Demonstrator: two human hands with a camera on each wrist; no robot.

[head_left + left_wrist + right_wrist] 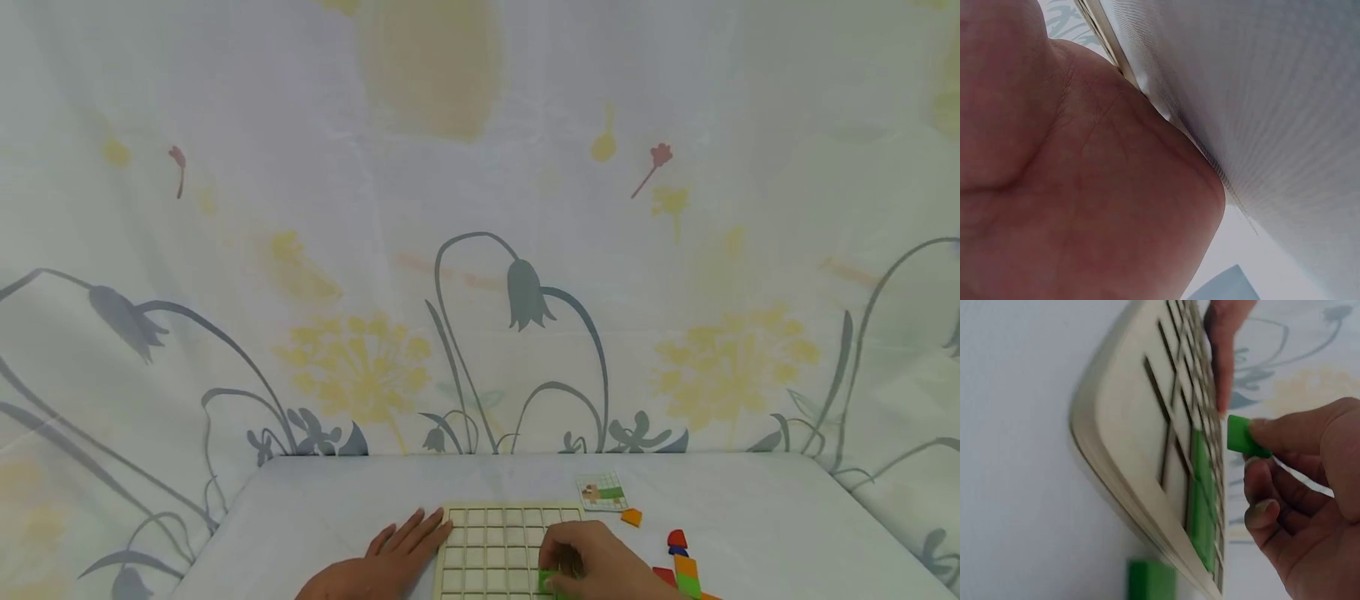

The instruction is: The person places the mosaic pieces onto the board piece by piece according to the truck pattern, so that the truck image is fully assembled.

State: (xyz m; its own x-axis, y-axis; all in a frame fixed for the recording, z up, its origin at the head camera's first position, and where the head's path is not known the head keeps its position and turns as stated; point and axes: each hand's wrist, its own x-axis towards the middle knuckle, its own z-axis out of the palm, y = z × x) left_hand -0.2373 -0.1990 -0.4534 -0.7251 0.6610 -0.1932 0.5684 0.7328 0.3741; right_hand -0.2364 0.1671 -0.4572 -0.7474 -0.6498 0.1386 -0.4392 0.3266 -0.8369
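Observation:
My left hand (393, 554) lies with its fingers stretched out, fingertips at the left edge of a pale wooden grid board (517, 505). In the left wrist view, the palm (1097, 175) fills most of the picture. Over the board's right side, my right hand (596, 558) pinches a small green block (1238, 432) between thumb and fingers. The right wrist view shows more green (1202, 500) set in the grid cells beneath that hand. Another green block (1150, 581), blurred, lies beside the board's near edge.
A picture card (601, 492) with a gridded pattern lies behind the board's right corner. Near it is an orange piece (632, 517). Farther right are a red piece (677, 538), a blue piece (678, 551) and several other coloured blocks. A flower-patterned cloth (480, 358) hangs behind the table.

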